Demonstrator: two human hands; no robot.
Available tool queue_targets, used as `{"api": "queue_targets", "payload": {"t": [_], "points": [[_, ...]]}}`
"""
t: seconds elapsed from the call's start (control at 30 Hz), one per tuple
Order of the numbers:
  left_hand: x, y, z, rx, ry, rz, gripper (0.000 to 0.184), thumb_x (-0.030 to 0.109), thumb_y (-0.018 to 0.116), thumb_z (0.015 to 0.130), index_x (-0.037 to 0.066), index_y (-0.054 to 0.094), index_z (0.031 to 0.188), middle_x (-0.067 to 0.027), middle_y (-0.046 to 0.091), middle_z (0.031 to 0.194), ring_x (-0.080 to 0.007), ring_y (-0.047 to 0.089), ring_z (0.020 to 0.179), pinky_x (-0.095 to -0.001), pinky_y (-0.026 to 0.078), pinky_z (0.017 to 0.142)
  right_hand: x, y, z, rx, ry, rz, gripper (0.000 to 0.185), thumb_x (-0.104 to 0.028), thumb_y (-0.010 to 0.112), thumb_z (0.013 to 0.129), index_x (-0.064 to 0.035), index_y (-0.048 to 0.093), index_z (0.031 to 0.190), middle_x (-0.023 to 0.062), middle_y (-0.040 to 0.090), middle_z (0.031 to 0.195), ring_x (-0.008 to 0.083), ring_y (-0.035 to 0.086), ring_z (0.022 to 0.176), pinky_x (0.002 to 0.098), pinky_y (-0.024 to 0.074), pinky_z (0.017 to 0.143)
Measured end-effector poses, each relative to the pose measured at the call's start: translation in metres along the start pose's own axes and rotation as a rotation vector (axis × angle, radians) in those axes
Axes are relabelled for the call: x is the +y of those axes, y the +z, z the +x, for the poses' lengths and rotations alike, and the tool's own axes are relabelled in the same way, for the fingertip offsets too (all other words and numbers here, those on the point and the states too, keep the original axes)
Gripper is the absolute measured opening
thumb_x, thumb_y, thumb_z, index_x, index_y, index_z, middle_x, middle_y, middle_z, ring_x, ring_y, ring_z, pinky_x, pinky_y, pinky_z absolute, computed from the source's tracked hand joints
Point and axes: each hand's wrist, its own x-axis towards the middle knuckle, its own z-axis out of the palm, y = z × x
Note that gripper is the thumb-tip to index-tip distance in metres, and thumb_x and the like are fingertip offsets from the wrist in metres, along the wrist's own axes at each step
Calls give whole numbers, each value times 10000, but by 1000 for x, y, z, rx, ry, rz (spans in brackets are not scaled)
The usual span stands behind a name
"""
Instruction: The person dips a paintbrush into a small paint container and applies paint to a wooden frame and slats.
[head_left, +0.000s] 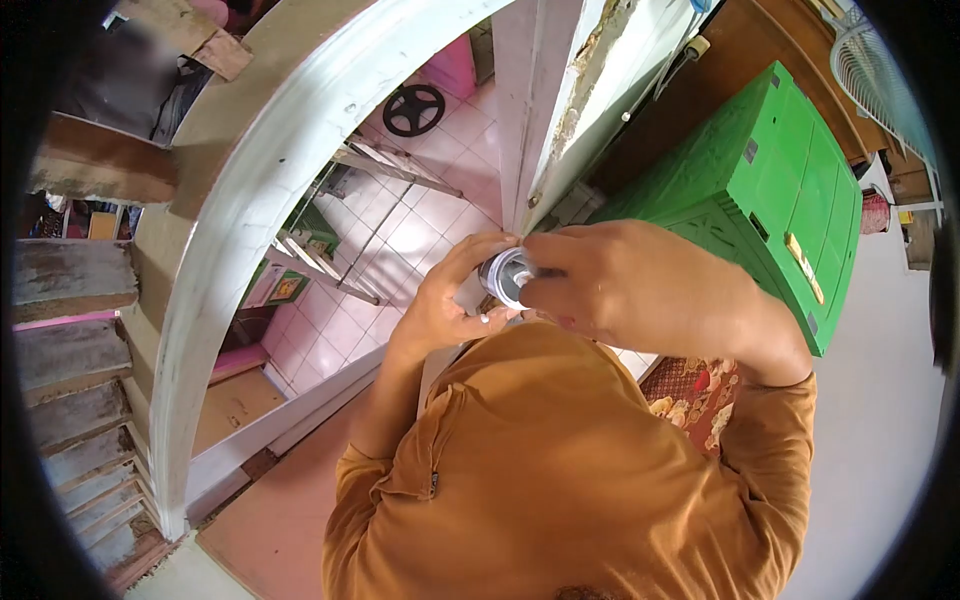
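Observation:
A small round container (507, 278) with a pale rim and a dark inside is held in front of my chest. My left hand (452, 297) wraps round it from the left side, thumb below and fingers above. From the right, my right hand (590, 280) reaches over the container's open top with its fingers bent together at the rim. Whatever those fingertips may pinch is hidden and too small to name.
A green plastic cabinet (790, 190) stands at the right, near a white fan (880, 80). A white curved door frame (215, 260) borders the tiled room, where a metal rack (370, 200) stands. Worn steps (75, 355) lie at the left, a patterned red mat (695, 395) behind my right arm.

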Motion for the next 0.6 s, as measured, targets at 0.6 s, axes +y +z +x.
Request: {"api": "queue_targets", "payload": {"t": [0.6], "points": [[-11, -6, -10, 21, 10, 12, 710, 77, 803, 753, 27, 528, 1405, -167, 540, 1412, -287, 557, 1296, -399, 445, 1081, 16, 11, 11, 118, 190, 358, 173, -151, 662, 933, 22, 662, 927, 172, 662, 882, 375, 670, 802, 445, 534, 713]]}}
